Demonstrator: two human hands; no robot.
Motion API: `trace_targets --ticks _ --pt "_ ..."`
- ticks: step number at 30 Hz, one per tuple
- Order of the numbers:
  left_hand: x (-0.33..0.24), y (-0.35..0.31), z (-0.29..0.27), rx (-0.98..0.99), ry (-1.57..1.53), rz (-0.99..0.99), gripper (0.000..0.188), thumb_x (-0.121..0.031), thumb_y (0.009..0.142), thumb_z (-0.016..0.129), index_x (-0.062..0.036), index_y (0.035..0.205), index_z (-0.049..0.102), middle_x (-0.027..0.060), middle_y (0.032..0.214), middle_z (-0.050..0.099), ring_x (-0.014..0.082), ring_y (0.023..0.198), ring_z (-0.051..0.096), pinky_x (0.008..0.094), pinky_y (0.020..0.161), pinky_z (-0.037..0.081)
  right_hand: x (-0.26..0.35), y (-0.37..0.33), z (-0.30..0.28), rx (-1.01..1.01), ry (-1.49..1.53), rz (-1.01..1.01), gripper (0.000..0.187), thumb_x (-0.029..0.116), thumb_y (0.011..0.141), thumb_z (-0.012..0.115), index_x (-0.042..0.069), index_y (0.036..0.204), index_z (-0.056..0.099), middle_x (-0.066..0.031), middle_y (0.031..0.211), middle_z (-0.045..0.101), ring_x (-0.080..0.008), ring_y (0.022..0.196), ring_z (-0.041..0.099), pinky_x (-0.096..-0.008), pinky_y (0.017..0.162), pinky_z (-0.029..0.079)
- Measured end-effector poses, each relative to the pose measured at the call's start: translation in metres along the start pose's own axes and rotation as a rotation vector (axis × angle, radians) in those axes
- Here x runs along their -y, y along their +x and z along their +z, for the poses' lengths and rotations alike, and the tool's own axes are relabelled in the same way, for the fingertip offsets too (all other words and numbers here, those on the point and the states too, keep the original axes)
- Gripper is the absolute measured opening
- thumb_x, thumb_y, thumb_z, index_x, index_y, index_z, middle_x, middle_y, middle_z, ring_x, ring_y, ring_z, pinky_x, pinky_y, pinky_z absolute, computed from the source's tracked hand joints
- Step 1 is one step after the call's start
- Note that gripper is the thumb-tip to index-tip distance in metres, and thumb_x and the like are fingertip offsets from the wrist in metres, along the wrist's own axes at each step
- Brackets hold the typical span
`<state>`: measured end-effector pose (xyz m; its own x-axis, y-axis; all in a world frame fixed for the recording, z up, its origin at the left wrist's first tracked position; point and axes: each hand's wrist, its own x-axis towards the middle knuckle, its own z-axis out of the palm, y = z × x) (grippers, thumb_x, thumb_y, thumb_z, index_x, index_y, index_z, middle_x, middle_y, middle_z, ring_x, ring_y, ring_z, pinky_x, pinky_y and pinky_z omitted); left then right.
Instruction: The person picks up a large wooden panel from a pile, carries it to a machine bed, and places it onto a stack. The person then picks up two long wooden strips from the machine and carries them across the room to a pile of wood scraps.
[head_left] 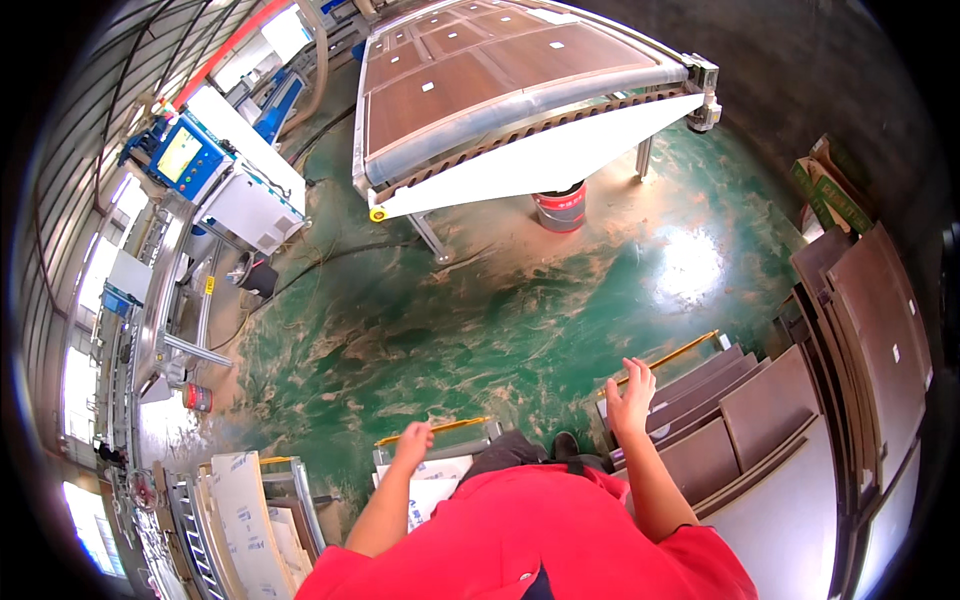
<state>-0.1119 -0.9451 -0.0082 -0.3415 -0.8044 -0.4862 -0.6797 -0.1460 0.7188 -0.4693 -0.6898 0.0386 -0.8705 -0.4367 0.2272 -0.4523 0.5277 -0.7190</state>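
Note:
My right hand (631, 398) is raised in front of me with its fingers apart and nothing in it, near a rack of brown panels (700, 455). On the other side, my left hand (416, 441) hangs loosely curled, with nothing visible in it. Close beside it are the yellow bar (450, 430) of a low metal rack and a white sheet (428, 500) with blue print. Ahead stands a long machine table (520, 90) carrying brown panels with small white labels. A white sheet (530, 165) hangs along its near edge.
A red and grey bucket (560, 208) stands under the table. To the left are a blue control console (185, 155), a dark bin (255, 275) and another bucket (198, 397). More panels (880, 340) lean at the right. Dust streaks the green floor (400, 340).

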Motion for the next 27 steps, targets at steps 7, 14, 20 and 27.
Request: trace_targets --ticks 7,14,20,27 --pt "-0.059 0.13 0.029 0.296 0.216 -0.036 0.035 -0.037 0.088 0.055 -0.0037 0.094 0.059 0.0064 0.082 0.062 0.0146 0.071 0.056 0.0292 0.066 0.045 -0.013 0.051 0.029 -0.031 -0.057 0.147 0.04 0.01 0.073 0.065 0.003 0.111 0.052 -0.0174 0.113 0.051 -0.0355 0.108 0.045 -0.0431 0.095 0.036" --pt "-0.049 0.297 0.048 0.36 0.469 -0.044 0.043 -0.043 0.084 0.058 -0.0021 0.093 0.063 0.0157 0.089 0.066 0.0269 0.085 0.062 0.0363 0.076 0.046 -0.026 0.105 0.083 -0.069 -0.153 0.333 0.038 0.013 0.073 0.066 0.002 0.107 0.054 -0.0183 0.106 0.053 -0.035 0.1 0.05 -0.0412 0.089 0.04" --pt "-0.133 0.408 0.027 0.13 0.145 0.102 0.035 -0.037 0.085 0.059 -0.0018 0.09 0.061 0.0171 0.087 0.064 0.0291 0.083 0.061 0.0384 0.076 0.046 0.023 0.213 0.148 0.026 -0.054 0.174 0.037 0.015 0.074 0.065 0.001 0.106 0.056 -0.017 0.101 0.055 -0.029 0.09 0.055 -0.0376 0.078 0.045" --pt "-0.284 0.418 0.029 0.222 -0.304 0.036 0.031 -0.035 0.091 0.052 -0.0063 0.104 0.055 0.0053 0.094 0.061 0.0134 0.078 0.057 0.0269 0.07 0.045 0.034 0.372 0.172 0.086 0.031 0.132 0.036 0.015 0.075 0.065 0.001 0.107 0.056 -0.0157 0.1 0.055 -0.0292 0.091 0.053 -0.0382 0.083 0.044"
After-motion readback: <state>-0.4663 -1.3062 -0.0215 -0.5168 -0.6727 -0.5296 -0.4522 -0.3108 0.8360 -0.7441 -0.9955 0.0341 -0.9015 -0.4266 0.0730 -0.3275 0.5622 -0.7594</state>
